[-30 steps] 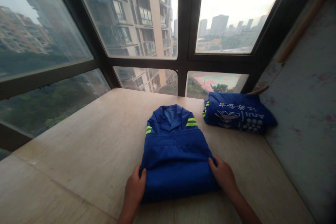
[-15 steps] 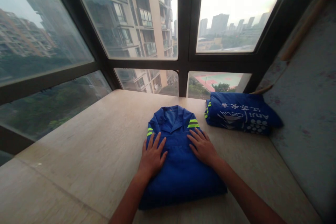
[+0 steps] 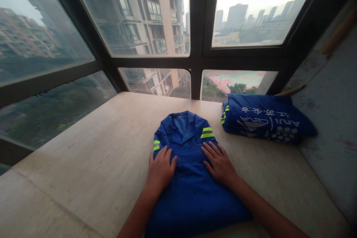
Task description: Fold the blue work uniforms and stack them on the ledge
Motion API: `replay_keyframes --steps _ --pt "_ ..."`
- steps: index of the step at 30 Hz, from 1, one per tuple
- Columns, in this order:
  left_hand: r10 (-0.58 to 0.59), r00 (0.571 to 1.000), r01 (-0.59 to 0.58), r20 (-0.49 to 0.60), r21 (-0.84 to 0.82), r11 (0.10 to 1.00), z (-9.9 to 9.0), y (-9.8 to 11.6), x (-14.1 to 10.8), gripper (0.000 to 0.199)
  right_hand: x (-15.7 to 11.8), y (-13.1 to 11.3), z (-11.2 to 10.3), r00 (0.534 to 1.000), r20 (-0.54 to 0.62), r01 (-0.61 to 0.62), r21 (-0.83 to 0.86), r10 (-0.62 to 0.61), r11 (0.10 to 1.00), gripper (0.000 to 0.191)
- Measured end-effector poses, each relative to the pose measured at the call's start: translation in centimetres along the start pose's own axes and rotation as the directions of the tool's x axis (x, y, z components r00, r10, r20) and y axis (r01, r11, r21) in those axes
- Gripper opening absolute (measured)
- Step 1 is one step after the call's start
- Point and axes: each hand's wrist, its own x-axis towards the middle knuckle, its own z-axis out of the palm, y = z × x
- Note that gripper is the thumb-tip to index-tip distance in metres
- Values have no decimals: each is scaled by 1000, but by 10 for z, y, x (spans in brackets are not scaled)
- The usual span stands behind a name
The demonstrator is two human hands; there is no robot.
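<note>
A folded blue work garment (image 3: 192,193) lies on the pale stone ledge (image 3: 92,145), its collar toward the window and yellow-green stripes on both shoulders. My left hand (image 3: 161,167) rests flat on its left side, just below the stripe, fingers apart. On the right side, my right hand (image 3: 219,161) lies on the cloth under the other stripe, fingers spread. Neither hand grips anything. The garment's lower edge is partly cut off by the frame bottom.
A second folded blue garment (image 3: 262,119) with white lettering lies at the back right, against the patterned wall (image 3: 331,108). Dark window frames (image 3: 196,63) border the ledge at the back and left, with buildings outside.
The view has moved closer, so the garment and hands appear slightly larger and lower. Both hands still rest on the cloth in nearly the same places.
</note>
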Motion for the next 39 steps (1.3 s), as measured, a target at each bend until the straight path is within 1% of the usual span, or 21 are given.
replay_keyframes --steps 3,5,7,8,10,13,16,23,26,28,30,31,33,34,35,37,39 --pt "11 999 -11 -46 13 1000 -3 -2 63 52 0 0 0 1000 -7 -1 4 1 1000 55" --pt "-16 999 16 -40 3 1000 2 -8 107 52 0 0 0 1000 -19 3 -1 -3 1000 56" --pt "-43 999 43 -30 -15 999 10 -16 142 50 0 1 0 1000 -24 10 -13 -10 1000 56" --pt "-50 998 50 -28 -25 998 15 -20 154 49 0 1 0 1000 -22 12 -20 -12 1000 57" --pt "-59 998 58 -27 -45 997 24 -27 168 46 0 1 0 1000 -15 12 -31 -13 999 58" --pt "-62 998 60 -28 -76 995 33 -33 168 42 0 2 1 1000 2 7 -34 -7 999 58" --pt "-55 998 52 -28 -104 993 33 -35 161 39 0 2 1 1000 16 0 -32 1 999 58" --pt "-41 995 27 -88 -150 988 17 -33 146 40 1 0 0 1000 -6 12 -25 -12 1000 56" --pt "-28 992 7 -124 -167 986 10 -33 128 38 1 0 0 1000 -18 16 -29 -16 999 56" --pt "-15 990 -10 -140 -174 985 6 -37 104 33 1 0 0 999 -28 17 -33 -18 999 56" --pt "18 984 -54 -179 -194 979 5 -45 69 34 1 0 1 999 -38 18 -33 -19 999 56" --pt "52 977 -96 -207 -211 973 6 -50 49 36 1 0 1 999 -41 18 -32 -19 999 56" --pt "170 945 -243 -279 -251 937 13 -61 7 39 1 0 1 999 -41 14 -28 -15 1000 55" --pt "231 930 -308 -287 -261 915 18 -66 -13 41 0 -1 2 999 -39 11 -25 -12 1000 54" --pt "273 919 -349 -284 -268 898 23 -70 -31 43 0 -2 2 999 -37 9 -20 -10 1000 53" --pt "305 918 -372 -255 -279 885 31 -76 -59 48 -4 -4 2 999 -31 14 -7 -14 1000 53" --pt "305 920 -370 -246 -291 882 33 -78 -78 52 -10 -9 2 999 -27 23 11 -23 1000 54"
